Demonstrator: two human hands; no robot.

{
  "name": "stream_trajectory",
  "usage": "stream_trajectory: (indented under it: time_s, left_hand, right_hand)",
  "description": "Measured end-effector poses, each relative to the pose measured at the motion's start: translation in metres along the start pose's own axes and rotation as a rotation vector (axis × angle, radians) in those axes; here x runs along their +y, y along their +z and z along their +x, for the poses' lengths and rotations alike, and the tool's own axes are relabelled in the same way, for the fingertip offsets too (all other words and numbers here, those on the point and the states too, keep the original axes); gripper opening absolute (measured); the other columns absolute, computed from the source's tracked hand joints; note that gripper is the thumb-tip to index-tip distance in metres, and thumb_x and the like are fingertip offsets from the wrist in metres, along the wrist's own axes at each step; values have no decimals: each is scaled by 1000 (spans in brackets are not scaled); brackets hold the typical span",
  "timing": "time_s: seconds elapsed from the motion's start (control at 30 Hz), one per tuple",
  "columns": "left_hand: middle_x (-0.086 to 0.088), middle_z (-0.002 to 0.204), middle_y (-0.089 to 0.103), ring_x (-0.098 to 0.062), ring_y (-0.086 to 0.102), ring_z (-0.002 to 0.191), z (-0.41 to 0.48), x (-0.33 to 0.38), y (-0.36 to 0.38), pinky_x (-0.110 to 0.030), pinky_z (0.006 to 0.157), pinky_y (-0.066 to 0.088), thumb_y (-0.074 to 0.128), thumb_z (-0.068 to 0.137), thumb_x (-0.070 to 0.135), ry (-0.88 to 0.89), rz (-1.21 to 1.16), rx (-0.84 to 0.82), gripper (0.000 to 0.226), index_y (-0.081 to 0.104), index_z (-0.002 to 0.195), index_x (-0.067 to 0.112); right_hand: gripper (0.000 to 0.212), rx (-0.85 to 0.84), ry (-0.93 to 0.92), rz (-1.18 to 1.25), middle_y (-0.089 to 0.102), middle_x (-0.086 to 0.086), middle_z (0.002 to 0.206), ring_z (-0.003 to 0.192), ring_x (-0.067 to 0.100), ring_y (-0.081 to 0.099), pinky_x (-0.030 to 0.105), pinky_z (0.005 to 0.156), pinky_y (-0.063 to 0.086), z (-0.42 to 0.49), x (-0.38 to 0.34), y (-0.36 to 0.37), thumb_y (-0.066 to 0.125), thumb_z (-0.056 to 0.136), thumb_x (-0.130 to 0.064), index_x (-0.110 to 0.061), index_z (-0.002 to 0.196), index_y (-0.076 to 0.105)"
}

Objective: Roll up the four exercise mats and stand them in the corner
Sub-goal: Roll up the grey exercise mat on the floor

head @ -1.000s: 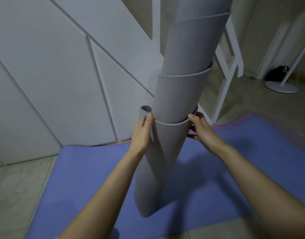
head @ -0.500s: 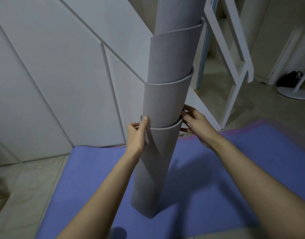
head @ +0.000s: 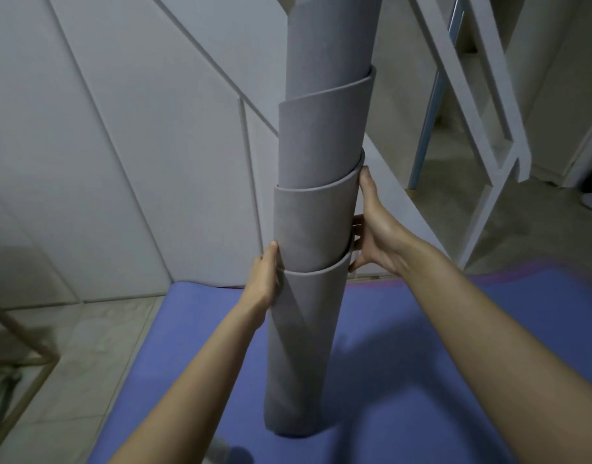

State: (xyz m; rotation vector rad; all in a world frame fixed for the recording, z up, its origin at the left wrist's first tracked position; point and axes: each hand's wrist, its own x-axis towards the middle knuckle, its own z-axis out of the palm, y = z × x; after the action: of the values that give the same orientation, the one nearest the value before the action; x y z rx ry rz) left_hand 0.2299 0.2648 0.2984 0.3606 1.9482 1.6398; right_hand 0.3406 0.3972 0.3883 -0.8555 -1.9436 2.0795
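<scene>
A grey exercise mat (head: 316, 229), rolled into a long uneven tube with its layers telescoped upward, stands on end in the middle of the view. Its lower end rests on a blue mat (head: 405, 363) spread flat on the floor. My left hand (head: 264, 279) presses against the roll's left side at mid height. On the right side my right hand (head: 375, 226) holds the roll, thumb up along the edge of an outer layer. The top of the roll runs out of view.
White panelled walls (head: 120, 145) rise right behind the mats. A white ladder-like frame (head: 482, 95) leans at the right, with pale tile floor beyond it. A tan wooden frame (head: 20, 356) shows at the lower left edge.
The roll has come more upright and nearer the panelled wall. My right hand has slid up its right side, and my left hand has shifted slightly lower on the left.
</scene>
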Motion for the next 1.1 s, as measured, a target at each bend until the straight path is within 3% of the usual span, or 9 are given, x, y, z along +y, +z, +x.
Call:
stream_trajectory:
  time_s: [0.07, 0.13, 0.3, 0.33, 0.47, 0.63, 0.77, 0.9, 1.1]
  left_hand:
    - [-8, 100, 49, -19, 44, 91, -1, 2, -7, -38, 77, 36, 28, 97, 47, -18, -1, -14, 44, 56, 107, 14]
    - [-10, 98, 54, -21, 48, 89, -4, 5, -11, -35, 71, 39, 28, 96, 42, -28, 0, -23, 45, 59, 111, 12]
    - [-6, 105, 57, -23, 47, 93, -10, 17, -21, -42, 84, 37, 31, 94, 39, -136, -137, 15, 35, 60, 93, 19]
    - [-8, 109, 56, -25, 48, 99, -11, 20, -23, -45, 85, 36, 31, 95, 45, -159, -157, 15, 39, 61, 95, 20]
    - [-14, 136, 48, -36, 44, 125, -12, 24, -36, -61, 89, 35, 23, 87, 74, -173, -155, -6, 78, 48, 136, 19]
    - [-17, 131, 52, -37, 49, 118, -18, 16, -53, -67, 93, 35, 26, 81, 79, -193, -208, 31, 84, 50, 133, 18]
    - [-17, 128, 53, -38, 49, 117, -23, 17, -60, -68, 94, 36, 30, 80, 79, -190, -247, 22, 81, 52, 129, 18]
    - [-16, 120, 55, -37, 51, 112, -27, 36, -58, -64, 93, 37, 35, 82, 75, -169, -264, 29, 73, 55, 122, 18]
    - [-11, 113, 57, -33, 53, 108, -19, 81, -58, -60, 97, 36, 38, 84, 69, -58, -274, 88, 67, 56, 123, 17]
  right_hand:
    - [96, -38, 9, 40, 37, 13, 148, 132, 39, 37, 72, 91, 33, 0, -6, 3, 14, 76, -86, -25, 149, 27]
    - [95, -60, -3, 56, 41, 13, 143, 128, 41, 41, 72, 86, 37, 0, -14, 4, 19, 75, -86, -27, 148, 29]
    - [52, -30, -91, -31, 52, 4, 115, 105, 34, 53, 63, 80, 49, -1, -20, 17, 27, 92, -66, -29, 124, 44]
    - [47, -36, -95, -64, 53, 2, 111, 104, 33, 54, 63, 82, 48, 0, -18, 20, 26, 93, -63, -31, 121, 46]
    - [40, -63, -34, -152, 57, 6, 108, 105, 37, 56, 60, 90, 47, 5, -6, 35, 26, 95, -55, -29, 99, 56]
    - [33, -116, -15, -162, 59, 3, 102, 105, 36, 55, 59, 93, 46, 9, 7, 49, 33, 94, -48, -28, 89, 58]
    - [35, -131, -6, -171, 55, 4, 108, 111, 37, 52, 62, 94, 43, 10, 0, 56, 31, 94, -48, -25, 104, 56]
    - [64, -68, -21, -198, 47, 7, 139, 123, 35, 48, 61, 98, 40, 12, -15, 63, 27, 94, -62, -19, 139, 42]
    - [69, 7, -143, -173, 48, 5, 137, 114, 31, 51, 50, 83, 45, 14, -51, 63, 26, 92, -64, -17, 142, 37]
